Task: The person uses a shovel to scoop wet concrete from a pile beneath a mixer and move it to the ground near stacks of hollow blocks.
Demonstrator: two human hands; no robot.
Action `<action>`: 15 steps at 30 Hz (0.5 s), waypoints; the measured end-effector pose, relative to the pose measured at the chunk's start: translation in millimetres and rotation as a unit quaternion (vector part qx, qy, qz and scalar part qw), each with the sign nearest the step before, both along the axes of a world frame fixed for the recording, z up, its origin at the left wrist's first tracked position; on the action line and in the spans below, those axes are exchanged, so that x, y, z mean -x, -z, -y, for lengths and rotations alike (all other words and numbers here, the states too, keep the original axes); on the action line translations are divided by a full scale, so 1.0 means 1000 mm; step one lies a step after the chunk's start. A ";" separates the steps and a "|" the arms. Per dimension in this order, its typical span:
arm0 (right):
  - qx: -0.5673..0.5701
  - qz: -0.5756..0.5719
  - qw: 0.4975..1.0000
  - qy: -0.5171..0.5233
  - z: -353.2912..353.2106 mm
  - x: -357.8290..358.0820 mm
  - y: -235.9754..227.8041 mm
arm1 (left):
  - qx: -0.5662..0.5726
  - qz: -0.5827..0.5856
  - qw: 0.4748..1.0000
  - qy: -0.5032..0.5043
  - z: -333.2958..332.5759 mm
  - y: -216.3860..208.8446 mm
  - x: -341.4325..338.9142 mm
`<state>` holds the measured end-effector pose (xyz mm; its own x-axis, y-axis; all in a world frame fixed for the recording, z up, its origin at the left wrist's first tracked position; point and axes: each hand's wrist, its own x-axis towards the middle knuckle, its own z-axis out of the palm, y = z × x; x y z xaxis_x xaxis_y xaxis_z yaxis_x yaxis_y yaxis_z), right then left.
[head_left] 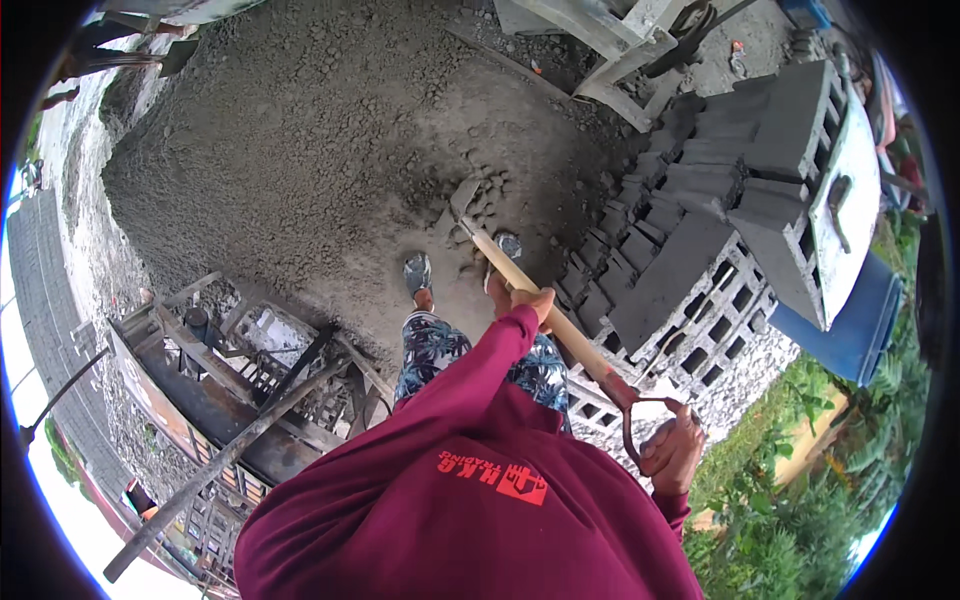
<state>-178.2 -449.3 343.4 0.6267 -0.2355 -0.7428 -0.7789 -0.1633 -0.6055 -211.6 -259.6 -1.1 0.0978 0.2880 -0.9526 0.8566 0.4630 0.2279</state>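
Note:
A shovel [580, 345] slants across in front of me, its wooden shaft running from upper left to lower right. My left hand [535, 305] is wrapped round the middle of the shaft. At the top end, my right hand [672, 450] closes on the dark loop grip [630, 420]. The shovel's blade [463, 198] rests low among loose grey lumps [490, 195], just ahead of my feet. Beyond it spreads a broad heap of grey, crumbly mix [280, 150].
Stacked grey hollow blocks [690, 305] stand close on my right, a pale board [850, 210] beside them. A metal frame machine [230, 380] with a long bar [220, 465] is at the left. Another metal frame [625, 45] stands at the far right. Plants [790, 520] grow lower right.

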 end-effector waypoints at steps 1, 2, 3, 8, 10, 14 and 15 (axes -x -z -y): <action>0.003 0.020 0.999 0.030 0.006 0.004 -0.006 | 0.015 0.000 0.999 0.031 0.005 -0.009 -0.003; 0.005 0.036 0.998 0.060 0.012 0.010 -0.010 | 0.030 -0.004 0.998 0.062 0.007 -0.020 -0.008; 0.015 0.033 0.998 0.057 0.018 0.017 -0.012 | 0.041 -0.007 0.998 0.043 0.006 -0.027 -0.009; 0.093 0.103 0.988 0.062 -0.023 0.060 0.003 | -0.037 0.068 0.989 0.124 -0.031 -0.057 -0.060; 0.049 0.090 0.993 0.056 -0.076 0.061 0.011 | -0.027 0.082 0.985 0.149 -0.071 -0.025 -0.080; -0.038 -0.009 0.993 0.113 -0.159 0.095 0.045 | -0.142 0.095 0.947 0.272 -0.125 0.012 -0.088; -0.030 -0.039 0.992 0.117 -0.175 0.108 0.040 | -0.137 0.097 0.946 0.277 -0.130 0.014 -0.077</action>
